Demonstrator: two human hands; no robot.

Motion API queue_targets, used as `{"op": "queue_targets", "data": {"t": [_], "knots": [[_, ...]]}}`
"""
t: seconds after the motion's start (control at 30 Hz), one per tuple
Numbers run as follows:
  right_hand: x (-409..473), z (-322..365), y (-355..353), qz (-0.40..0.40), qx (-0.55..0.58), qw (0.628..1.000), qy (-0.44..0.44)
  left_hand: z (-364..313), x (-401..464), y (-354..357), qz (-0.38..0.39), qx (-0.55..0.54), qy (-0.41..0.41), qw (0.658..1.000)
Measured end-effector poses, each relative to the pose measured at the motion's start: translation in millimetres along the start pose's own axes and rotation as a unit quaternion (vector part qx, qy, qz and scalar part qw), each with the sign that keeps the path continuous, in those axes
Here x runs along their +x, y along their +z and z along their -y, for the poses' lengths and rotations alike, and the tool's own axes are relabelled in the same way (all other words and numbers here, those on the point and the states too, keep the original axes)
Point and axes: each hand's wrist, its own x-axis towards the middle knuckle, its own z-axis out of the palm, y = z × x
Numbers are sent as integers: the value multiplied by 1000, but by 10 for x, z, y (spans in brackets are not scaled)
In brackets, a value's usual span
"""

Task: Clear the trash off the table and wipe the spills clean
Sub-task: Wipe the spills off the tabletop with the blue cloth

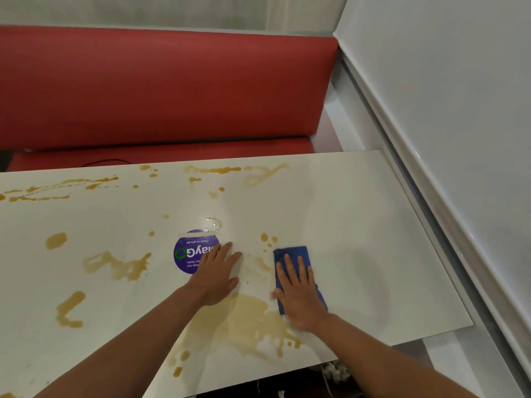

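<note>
A white table [359,225] is streaked with brown spills. The largest spill [247,320] spreads near the front edge between my arms. My right hand [298,294] lies flat, fingers straight, pressing a folded blue cloth [293,254] onto the table right of the middle. My left hand [218,274] rests flat on the tabletop beside it, fingers straight, partly covering a round purple sticker [189,254]. More brown streaks [115,265] mark the left half, and splashes [212,170] run along the far edge.
A red padded bench [161,90] runs behind the table's far edge. A white wall with a ledge [431,156] borders the table on the right. Crumpled white stuff [336,372] lies on the floor below the front edge.
</note>
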Motion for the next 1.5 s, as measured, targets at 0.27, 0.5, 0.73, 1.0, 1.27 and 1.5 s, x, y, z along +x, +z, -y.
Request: {"op": "queue_targets", "data": {"t": [0.27,0.5,0.73,1.0,1.27,1.5], "knots": [[319,-172,-215,43,25,999,-5,-37,-14,28,6,20,-13,1000],[616,-67,-490,64,71,995,34,-80,-42,101,-5,17,-27,999],[-139,104,82,52,-10,998,-35,-91,-30,103,2,34,-28,999],[714,39,-437,56,65,996,25,-118,-42,107,2,30,-33,999],[157,180,-158,21,8,999,-44,-105,-45,105,-3,27,-33,999],[350,-10,-202,33,8,997,-74,-91,-24,93,2,27,-34,999]]}}
